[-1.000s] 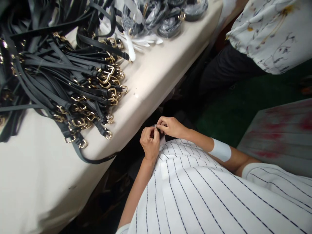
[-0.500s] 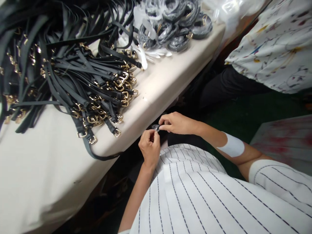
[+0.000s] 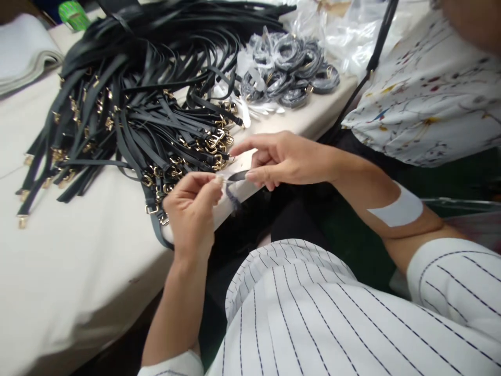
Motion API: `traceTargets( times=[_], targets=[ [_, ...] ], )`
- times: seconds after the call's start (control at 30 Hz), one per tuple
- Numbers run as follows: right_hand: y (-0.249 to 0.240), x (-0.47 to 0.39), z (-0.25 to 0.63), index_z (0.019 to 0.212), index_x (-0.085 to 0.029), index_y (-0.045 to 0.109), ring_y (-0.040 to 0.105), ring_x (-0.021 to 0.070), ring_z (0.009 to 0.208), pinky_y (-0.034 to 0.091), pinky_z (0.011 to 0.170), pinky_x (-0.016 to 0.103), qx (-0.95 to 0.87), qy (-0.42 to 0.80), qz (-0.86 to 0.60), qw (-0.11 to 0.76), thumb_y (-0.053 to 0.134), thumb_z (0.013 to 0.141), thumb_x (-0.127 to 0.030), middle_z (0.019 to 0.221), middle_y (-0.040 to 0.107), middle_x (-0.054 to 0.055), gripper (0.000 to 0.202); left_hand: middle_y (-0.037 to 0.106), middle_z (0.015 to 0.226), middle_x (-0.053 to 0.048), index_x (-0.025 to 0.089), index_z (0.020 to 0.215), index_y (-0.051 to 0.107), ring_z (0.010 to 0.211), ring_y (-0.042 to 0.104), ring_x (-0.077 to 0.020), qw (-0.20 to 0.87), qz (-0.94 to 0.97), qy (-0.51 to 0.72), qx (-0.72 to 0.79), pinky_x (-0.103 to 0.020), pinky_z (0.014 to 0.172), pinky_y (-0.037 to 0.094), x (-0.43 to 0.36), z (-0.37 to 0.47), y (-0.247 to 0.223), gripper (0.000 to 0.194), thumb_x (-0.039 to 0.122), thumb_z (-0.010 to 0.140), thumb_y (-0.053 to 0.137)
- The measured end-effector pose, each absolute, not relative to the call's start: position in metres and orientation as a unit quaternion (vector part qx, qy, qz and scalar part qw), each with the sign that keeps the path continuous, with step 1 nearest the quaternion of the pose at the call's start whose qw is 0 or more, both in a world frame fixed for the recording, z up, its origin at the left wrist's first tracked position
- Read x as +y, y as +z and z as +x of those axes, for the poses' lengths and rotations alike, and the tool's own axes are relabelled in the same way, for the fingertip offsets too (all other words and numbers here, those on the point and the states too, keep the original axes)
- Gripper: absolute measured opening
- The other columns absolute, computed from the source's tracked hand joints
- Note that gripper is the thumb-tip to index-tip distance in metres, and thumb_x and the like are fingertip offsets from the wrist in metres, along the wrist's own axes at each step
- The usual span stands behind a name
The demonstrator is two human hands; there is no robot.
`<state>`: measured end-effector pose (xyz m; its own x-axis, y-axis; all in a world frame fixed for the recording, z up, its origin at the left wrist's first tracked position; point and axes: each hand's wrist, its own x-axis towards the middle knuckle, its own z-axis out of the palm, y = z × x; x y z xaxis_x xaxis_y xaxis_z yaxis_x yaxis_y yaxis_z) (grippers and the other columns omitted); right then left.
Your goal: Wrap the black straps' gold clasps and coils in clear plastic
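Between my two hands, over the table's front edge, is a narrow dark strap (image 3: pixel 238 176), bent in a loop with a blurred length hanging below. My left hand (image 3: pixel 192 203) is closed in a pinch at the strap's left end; a small whitish bit shows at its fingertips. My right hand (image 3: pixel 285 159) has its thumb pressed on the strap's right end, with the index finger stretched out above. Just beyond my hands lies a large pile of black belts (image 3: pixel 156 112) with gold buckles (image 3: pixel 217 141).
Coiled belts in clear wrap (image 3: pixel 291 65) lie at the table's far right, near white tags (image 3: pixel 246 112) and loose plastic bags (image 3: pixel 348 42). A folded white stack (image 3: pixel 25 52) and a green roll (image 3: pixel 73 15) are at the back left. A person in a floral top (image 3: pixel 426 99) is on the right.
Both hands have risen from beside the table's edge, up and forward, bringing the dark strap along. They are farther apart, and my right index finger has straightened. The view has shifted too.
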<state>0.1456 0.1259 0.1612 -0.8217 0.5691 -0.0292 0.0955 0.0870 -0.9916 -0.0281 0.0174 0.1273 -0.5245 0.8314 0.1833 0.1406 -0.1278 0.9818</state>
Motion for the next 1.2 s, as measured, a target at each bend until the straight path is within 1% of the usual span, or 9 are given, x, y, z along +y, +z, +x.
traceTargets(
  times=[0.23,0.43,0.53,0.63,0.73,0.83,0.93,1.03,1.2],
  targets=[
    [0.218,0.132,0.151,0.127,-0.008,0.056,0.053,-0.0019,0.047,0.035,0.047,0.007,-0.711,0.634,-0.198,0.229,0.062,0.087,-0.020,0.065,0.059,-0.009,0.042,0.055,0.055,0.003,0.014,0.071,0.068,0.049,0.046,-0.0091,0.213,0.475,0.654,0.549,-0.024,0.049,0.032,0.040,-0.039,0.194,0.006,0.011,0.076,0.066],
    [0.240,0.133,0.171,0.132,-0.008,0.052,0.056,0.0020,0.050,0.040,0.047,0.010,-0.706,0.649,-0.176,0.223,0.062,0.089,-0.020,0.067,0.061,-0.005,0.046,0.052,0.048,0.003,0.016,0.066,0.071,0.045,0.044,-0.0105,0.144,0.457,0.708,0.518,-0.025,0.046,0.029,0.051,-0.052,0.227,0.005,0.011,0.068,0.070],
    [0.241,0.136,0.173,0.130,-0.013,0.054,0.045,0.0015,0.040,0.034,0.036,0.010,-0.672,0.661,-0.177,0.282,0.065,0.089,-0.025,0.062,0.061,-0.004,0.044,0.055,0.054,0.002,0.018,0.067,0.070,0.052,0.045,-0.0103,0.182,0.443,0.661,0.578,-0.023,0.047,0.030,0.054,-0.056,0.228,0.005,0.022,0.069,0.073],
    [0.245,0.141,0.163,0.131,-0.015,0.053,0.048,0.0037,0.040,0.037,0.037,0.012,-0.674,0.665,-0.148,0.285,0.067,0.088,-0.029,0.062,0.062,-0.003,0.047,0.056,0.061,0.000,0.019,0.069,0.070,0.056,0.044,-0.0119,0.277,0.466,0.616,0.572,-0.023,0.048,0.034,0.059,-0.055,0.226,0.018,0.036,0.068,0.077],
    [0.250,0.140,0.170,0.129,-0.015,0.054,0.053,0.0053,0.044,0.040,0.040,0.014,-0.667,0.677,-0.148,0.275,0.069,0.086,-0.032,0.065,0.065,-0.001,0.049,0.055,0.060,0.000,0.019,0.065,0.068,0.057,0.042,-0.0130,0.291,0.424,0.632,0.580,-0.023,0.047,0.035,0.059,-0.072,0.224,0.027,0.042,0.059,0.080],
    [0.248,0.136,0.185,0.118,-0.013,0.061,0.049,0.0036,0.040,0.035,0.037,0.013,-0.642,0.682,-0.189,0.294,0.071,0.084,-0.037,0.064,0.065,-0.001,0.043,0.056,0.062,-0.001,0.020,0.067,0.068,0.057,0.043,-0.0148,0.298,0.391,0.628,0.604,-0.024,0.047,0.039,0.057,-0.091,0.215,0.035,0.050,0.054,0.081],
    [0.242,0.135,0.177,0.105,-0.011,0.065,0.043,0.0019,0.037,0.029,0.035,0.013,-0.649,0.665,-0.207,0.305,0.074,0.080,-0.039,0.061,0.064,-0.001,0.039,0.052,0.058,0.001,0.019,0.065,0.066,0.056,0.040,-0.0142,0.319,0.434,0.590,0.601,-0.023,0.048,0.037,0.057,-0.083,0.202,0.036,0.054,0.061,0.078],
    [0.232,0.136,0.156,0.108,-0.011,0.065,0.048,0.0036,0.040,0.034,0.038,0.013,-0.675,0.663,-0.183,0.267,0.076,0.078,-0.042,0.061,0.064,-0.002,0.044,0.051,0.058,0.001,0.020,0.065,0.066,0.057,0.039,-0.0131,0.359,0.476,0.561,0.574,-0.022,0.049,0.035,0.056,-0.063,0.193,0.034,0.053,0.066,0.076],
    [0.205,0.134,0.162,0.124,-0.013,0.058,0.059,0.0069,0.047,0.045,0.045,0.016,-0.665,0.712,-0.139,0.178,0.076,0.079,-0.043,0.070,0.067,-0.001,0.057,0.050,0.055,0.001,0.020,0.067,0.069,0.052,0.040,-0.0143,0.352,0.406,0.580,0.612,-0.024,0.045,0.035,0.045,-0.077,0.176,0.038,0.055,0.056,0.079]
  ],
)
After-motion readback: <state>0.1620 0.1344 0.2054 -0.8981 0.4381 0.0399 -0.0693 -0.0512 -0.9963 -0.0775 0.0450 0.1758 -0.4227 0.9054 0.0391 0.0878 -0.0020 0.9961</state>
